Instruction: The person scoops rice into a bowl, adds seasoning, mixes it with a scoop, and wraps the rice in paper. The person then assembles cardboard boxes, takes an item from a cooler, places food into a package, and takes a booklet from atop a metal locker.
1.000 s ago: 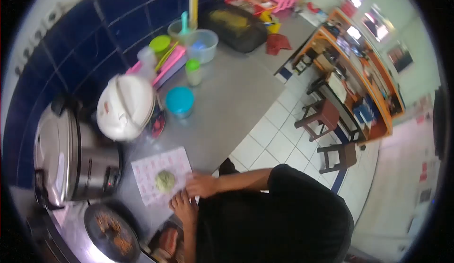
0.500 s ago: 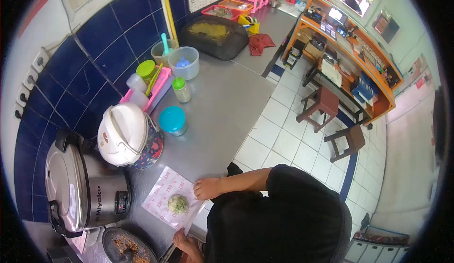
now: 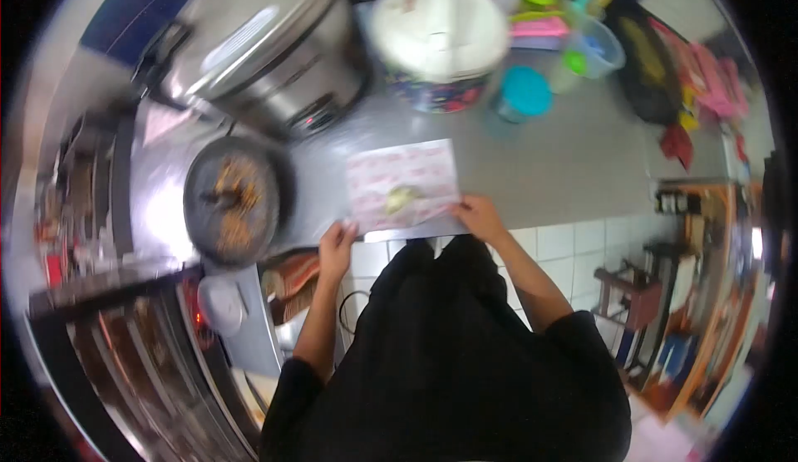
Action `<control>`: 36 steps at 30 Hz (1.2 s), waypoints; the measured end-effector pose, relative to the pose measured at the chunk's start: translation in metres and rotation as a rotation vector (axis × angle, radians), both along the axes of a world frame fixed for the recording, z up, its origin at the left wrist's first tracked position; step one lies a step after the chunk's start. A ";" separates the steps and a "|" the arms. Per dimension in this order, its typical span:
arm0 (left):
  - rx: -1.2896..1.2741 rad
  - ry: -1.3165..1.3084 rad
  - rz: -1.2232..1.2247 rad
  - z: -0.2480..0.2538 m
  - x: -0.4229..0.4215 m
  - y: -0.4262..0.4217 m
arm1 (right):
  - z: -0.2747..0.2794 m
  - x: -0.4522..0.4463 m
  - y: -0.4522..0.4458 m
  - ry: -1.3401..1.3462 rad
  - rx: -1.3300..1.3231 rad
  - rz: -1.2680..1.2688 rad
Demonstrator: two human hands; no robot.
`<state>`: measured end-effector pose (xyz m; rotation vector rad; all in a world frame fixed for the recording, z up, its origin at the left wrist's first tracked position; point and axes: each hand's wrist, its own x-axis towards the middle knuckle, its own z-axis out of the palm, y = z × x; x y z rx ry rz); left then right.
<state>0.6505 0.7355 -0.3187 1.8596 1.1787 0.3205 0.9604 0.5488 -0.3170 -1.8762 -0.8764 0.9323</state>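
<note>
A sheet of pink-printed white wrapping paper lies on the steel counter at its front edge. On it rests a pale, greenish mound of food, possibly rice; the paper's near side seems to rise partly over it. At the paper's near left corner, my left hand has its fingers closed on the edge. My right hand pinches the near right corner. The view is blurred, so the finger details are soft.
Left of the paper sits a dark stone mortar with brown crumbs and a pestle. Behind stand a large steel rice cooker, a white-lidded container and a turquoise-lidded jar. The steel counter stretches right.
My head has turned left and down, so the counter now runs straight across the view. The paper's near edge appears lifted towards the food, with both hands still at its corners.
</note>
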 end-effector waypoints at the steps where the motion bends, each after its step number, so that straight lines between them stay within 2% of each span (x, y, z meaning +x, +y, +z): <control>1: 0.009 -0.058 0.039 -0.010 0.006 0.007 | -0.021 0.000 0.009 -0.038 0.144 -0.081; 2: 0.017 -0.128 0.063 -0.017 0.018 0.011 | -0.020 -0.003 0.021 -0.030 0.141 -0.039; 4: -0.052 -0.095 0.155 -0.016 0.032 0.011 | -0.009 -0.005 0.029 -0.270 -0.039 -0.188; 6: -0.135 -0.062 0.234 -0.021 0.041 0.010 | -0.017 -0.007 0.034 -0.273 -0.052 -0.203; 8: -0.059 0.003 0.288 -0.037 0.044 0.013 | -0.016 -0.010 0.037 -0.270 -0.054 -0.232; 11: -0.050 0.083 0.271 -0.018 0.051 0.008 | -0.009 -0.014 0.035 -0.246 -0.088 -0.306; 14: -0.002 0.116 0.268 -0.017 0.054 0.003 | -0.013 -0.022 0.034 -0.374 -0.068 -0.378; 16: 0.031 0.118 0.273 -0.017 0.054 0.002 | 0.021 -0.043 0.045 -1.097 0.192 -0.583; 17: -0.005 0.108 0.281 -0.017 0.054 0.003 | 0.032 -0.051 0.039 -1.026 0.025 -0.156; 19: -0.037 0.109 0.278 -0.019 0.051 0.003 | 0.035 -0.074 0.028 -0.961 0.065 0.368; 20: -0.006 0.114 0.264 -0.021 0.050 0.002 | 0.032 -0.088 0.029 -0.995 0.269 0.465; 23: 0.073 0.103 0.255 -0.013 0.055 0.005 | 0.027 -0.098 0.043 -1.145 0.195 0.380; 25: 0.117 0.091 0.273 -0.002 0.066 0.014 | 0.025 -0.096 0.045 -1.113 0.180 0.383; 27: 0.648 0.085 0.078 0.005 0.098 0.033 | 0.022 -0.097 0.046 -1.075 0.158 0.397; 29: 0.721 -0.002 -0.162 0.026 0.146 0.053 | 0.018 -0.098 0.045 -1.063 0.135 0.399; 31: 0.826 0.040 -0.364 0.014 0.181 0.076 | 0.013 -0.101 0.041 -1.053 0.120 0.402; 32: 0.825 0.029 -0.358 0.017 0.193 0.087 | 0.013 -0.099 0.043 -1.050 0.115 0.396; 34: 0.394 0.535 -0.693 0.026 0.211 0.104 | 0.017 -0.100 0.043 -1.031 0.085 0.400; 36: 0.416 0.529 -0.785 0.028 0.212 0.114 | 0.018 -0.100 0.042 -0.994 0.059 0.394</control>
